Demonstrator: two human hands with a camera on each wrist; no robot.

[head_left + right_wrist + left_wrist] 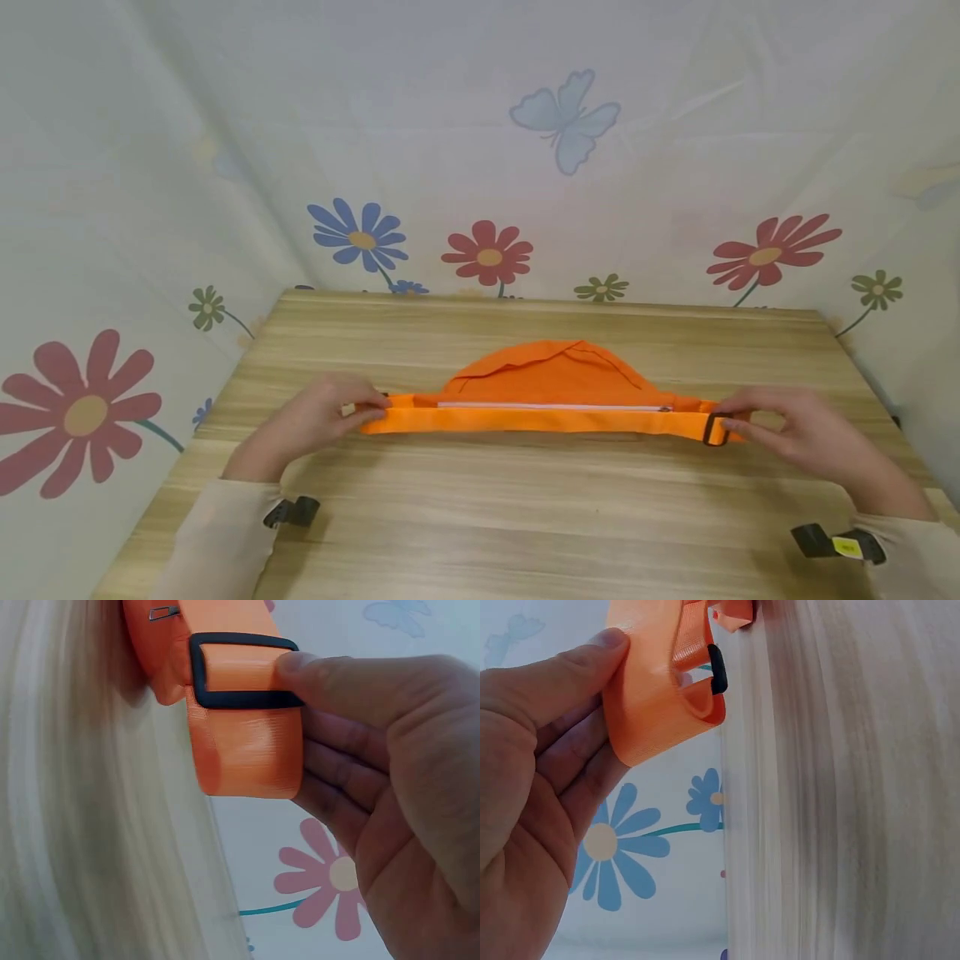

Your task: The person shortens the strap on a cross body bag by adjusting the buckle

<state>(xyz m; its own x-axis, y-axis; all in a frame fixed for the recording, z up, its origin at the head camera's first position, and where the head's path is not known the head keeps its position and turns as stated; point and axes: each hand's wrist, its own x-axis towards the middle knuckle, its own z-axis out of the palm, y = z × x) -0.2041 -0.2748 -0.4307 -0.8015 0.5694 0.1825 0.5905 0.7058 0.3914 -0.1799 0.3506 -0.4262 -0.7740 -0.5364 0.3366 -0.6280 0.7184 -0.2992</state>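
An orange waist bag with a white zipper lies flat on the table, its rounded side away from me. Its orange strap stretches along the near side, just below the zipper. My left hand pinches the folded left end of the strap between thumb and fingers; a black clip piece shows beside that fold. At the other end, my right hand pinches the looped strap by a black slide buckle. A metal zipper pull hangs near the buckle.
The wood-grain table extends around the bag. Behind it and at the sides hangs a pale cloth printed with flowers and a butterfly. Black straps sit at both wrists.
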